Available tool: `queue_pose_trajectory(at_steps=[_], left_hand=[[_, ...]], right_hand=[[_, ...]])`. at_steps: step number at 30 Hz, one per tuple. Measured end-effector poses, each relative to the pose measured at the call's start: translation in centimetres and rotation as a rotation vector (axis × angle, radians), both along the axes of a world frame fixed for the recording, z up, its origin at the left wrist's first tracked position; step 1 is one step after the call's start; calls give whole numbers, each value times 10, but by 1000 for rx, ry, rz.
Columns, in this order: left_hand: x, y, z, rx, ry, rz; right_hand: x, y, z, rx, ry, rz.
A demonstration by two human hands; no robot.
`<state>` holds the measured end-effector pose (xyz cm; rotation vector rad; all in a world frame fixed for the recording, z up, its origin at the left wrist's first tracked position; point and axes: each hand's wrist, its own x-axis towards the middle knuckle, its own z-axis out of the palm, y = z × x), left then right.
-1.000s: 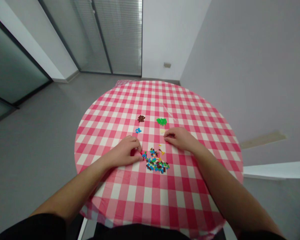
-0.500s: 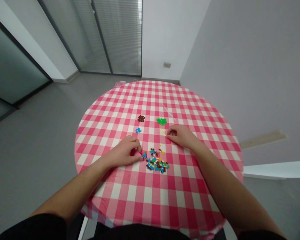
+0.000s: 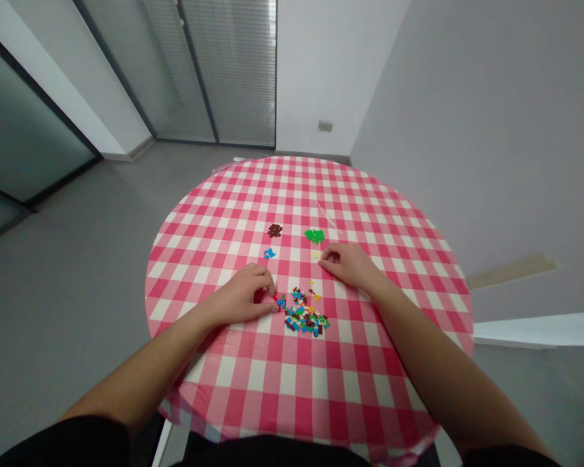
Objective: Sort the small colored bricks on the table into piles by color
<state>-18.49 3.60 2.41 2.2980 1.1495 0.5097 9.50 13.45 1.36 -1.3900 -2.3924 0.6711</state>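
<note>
A mixed heap of small coloured bricks point(image 3: 305, 319) lies near the middle of the table. My left hand point(image 3: 246, 295) rests at its left edge, fingers curled and apart, with a few red and blue pieces by the fingertips. Beyond the heap my right hand point(image 3: 348, 263) has its thumb and index finger nearly together beside a small cream pile point(image 3: 316, 255); whether anything is between them is too small to tell. Farther back are a green pile point(image 3: 315, 236) and a dark brown pile point(image 3: 274, 231). A small blue pile point(image 3: 269, 253) sits in front of the brown one.
The round table point(image 3: 292, 188) wears a pink and white checked cloth. A few yellow pieces point(image 3: 317, 298) lie loose at the heap's far side. Behind the table stand a white wall and a glass partition point(image 3: 233, 71).
My right hand has shifted slightly to the left, closer to the cream pile. My left hand looks the same as before.
</note>
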Motion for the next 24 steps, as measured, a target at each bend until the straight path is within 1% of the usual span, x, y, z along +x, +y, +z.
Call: queue_pose_trajectory(at_steps=[9,13,15,18,21,22,24], left_hand=[[-1,1,-2,6,6,-5],[-2,0,-2,2,4,-9],[-2,0,-2,2,4,-10],[-1,0,-2,5,7,-10],[-1,0,-3,9,7,-13],[-1,1,-3,11,6,-12],[0,1,-2,13,6,-14]], right_hand=[[-3,0,-4,44,5,-21],[-4,-3,2,18,23,-8],[-5,-7,9,-27,32,58],[-7,-17,23,-153,33,251],[-13,-28,32,-280,-19,432],[-15,-31,34,-291,-38,494],[-20,-36,34,-293,-69,571]])
